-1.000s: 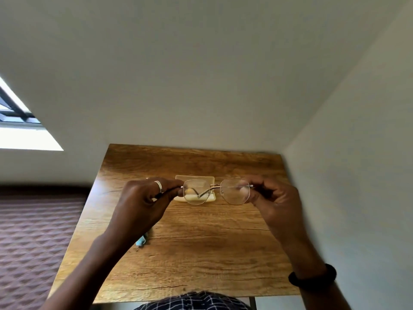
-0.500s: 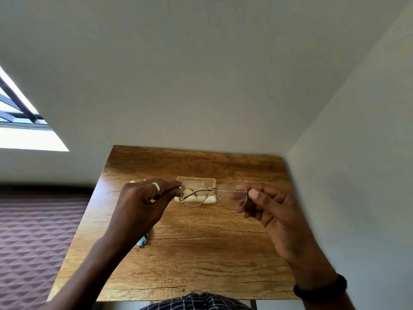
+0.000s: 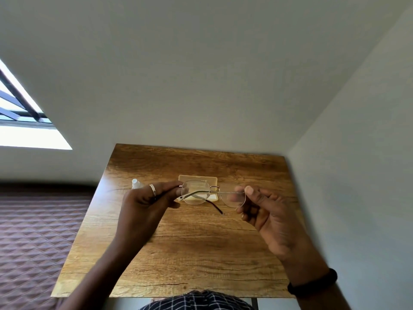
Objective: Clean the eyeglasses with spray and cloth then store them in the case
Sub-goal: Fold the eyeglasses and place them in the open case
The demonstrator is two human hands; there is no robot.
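Thin metal-framed eyeglasses [image 3: 214, 193] hang above the middle of the wooden table [image 3: 178, 253]. My left hand [image 3: 147, 202], with a ring on one finger, pinches the frame at its left hinge. My right hand [image 3: 266, 211] sits at the right lens, thumb by the rim and fingers behind it. The right temple is folded across behind the lenses, its dark tip pointing down. A cream flat case or cloth [image 3: 212, 179] lies on the table behind the glasses; I cannot tell which. A white spray bottle top [image 3: 135, 183] peeks out behind my left hand.
Walls close the table in at the back and on the right. A quilted brown surface [image 3: 33, 231] lies to the left, below a bright window [image 3: 22, 121]. My checked clothing [image 3: 196, 302] shows at the table's near edge.
My right hand has let go of the right temple end and shifted to the right lens. The right temple has folded in behind the lenses. The left hand stayed in place.
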